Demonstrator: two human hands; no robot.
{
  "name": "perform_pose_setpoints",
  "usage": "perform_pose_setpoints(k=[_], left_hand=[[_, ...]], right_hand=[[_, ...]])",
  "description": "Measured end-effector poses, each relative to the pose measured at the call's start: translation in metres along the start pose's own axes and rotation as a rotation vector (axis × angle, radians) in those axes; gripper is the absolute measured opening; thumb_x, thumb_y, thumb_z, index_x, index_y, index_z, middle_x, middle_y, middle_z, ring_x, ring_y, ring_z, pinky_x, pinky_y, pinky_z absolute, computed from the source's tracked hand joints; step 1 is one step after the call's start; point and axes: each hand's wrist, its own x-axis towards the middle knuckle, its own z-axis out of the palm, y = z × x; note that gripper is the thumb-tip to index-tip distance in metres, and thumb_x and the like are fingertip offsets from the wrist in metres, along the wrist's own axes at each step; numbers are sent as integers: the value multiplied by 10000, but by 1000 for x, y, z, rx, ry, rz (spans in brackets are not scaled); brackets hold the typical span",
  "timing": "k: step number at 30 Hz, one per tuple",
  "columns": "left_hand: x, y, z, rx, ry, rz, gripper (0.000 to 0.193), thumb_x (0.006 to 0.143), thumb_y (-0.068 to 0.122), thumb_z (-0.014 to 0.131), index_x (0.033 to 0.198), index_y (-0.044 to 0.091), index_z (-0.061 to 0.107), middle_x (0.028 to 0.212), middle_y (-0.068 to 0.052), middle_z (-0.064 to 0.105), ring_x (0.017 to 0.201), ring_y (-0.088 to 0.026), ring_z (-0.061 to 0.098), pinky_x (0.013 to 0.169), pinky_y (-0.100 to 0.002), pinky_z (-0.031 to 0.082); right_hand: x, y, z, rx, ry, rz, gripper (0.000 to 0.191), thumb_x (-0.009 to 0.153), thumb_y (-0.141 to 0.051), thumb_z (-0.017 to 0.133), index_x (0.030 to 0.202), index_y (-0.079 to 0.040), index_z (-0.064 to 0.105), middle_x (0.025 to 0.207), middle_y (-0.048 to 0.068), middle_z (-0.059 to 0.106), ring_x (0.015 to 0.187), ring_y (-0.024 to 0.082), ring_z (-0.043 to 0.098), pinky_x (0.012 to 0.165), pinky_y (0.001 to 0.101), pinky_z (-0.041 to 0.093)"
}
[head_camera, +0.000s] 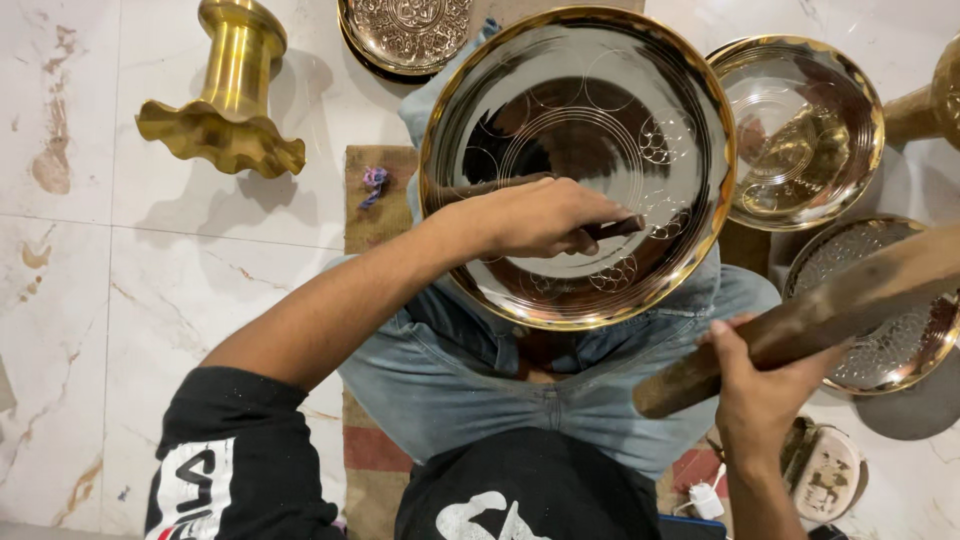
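Note:
A large round brass plate (578, 120) with engraved circles rests tilted on my lap, over blue jeans. My left hand (545, 215) lies across its lower half, shut on a thin dark metal chisel (615, 227) whose tip touches the plate near small floral circles. To the right and below the plate, my right hand (765, 385) grips a thick wooden mallet (830, 310), raised and angled up to the right.
A brass flared stand (228, 100) lies on the marble floor at upper left. An embossed plate (405, 30) sits at top. To the right are a brass bowl (805, 130) and another patterned plate (890, 350). A woven mat (375, 210) lies under me.

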Motion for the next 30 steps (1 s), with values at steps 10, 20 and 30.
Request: perform_pose_setpoints(k=[10,20,30], left_hand=[[-27,15,15,-47,263,-212,413,944,44,725,1322,33,557,1101,-177,700,1068,-369,694,909,-456,545],[-50,57,56,36,905,-476,370,954,36,712,1273,3,527,1054,-216,658,947,-427,670,792,-471,537],[-47,68,67,-45,1017,-617,322,979,48,697,1240,-16,520,969,-187,652,833,-345,693,726,-431,545]], right_hand=[[81,-69,10,-1184,-542,-187,830,912,-165,736,1632,-276,339,1045,162,709,818,311,743,717,389,613],[119,-181,85,-1760,-882,-556,814,951,-317,638,1658,-394,243,1014,106,667,757,246,729,648,380,625],[105,-201,102,-1311,-814,-766,882,872,-177,711,1655,-217,307,1009,136,662,775,299,705,610,432,582]])
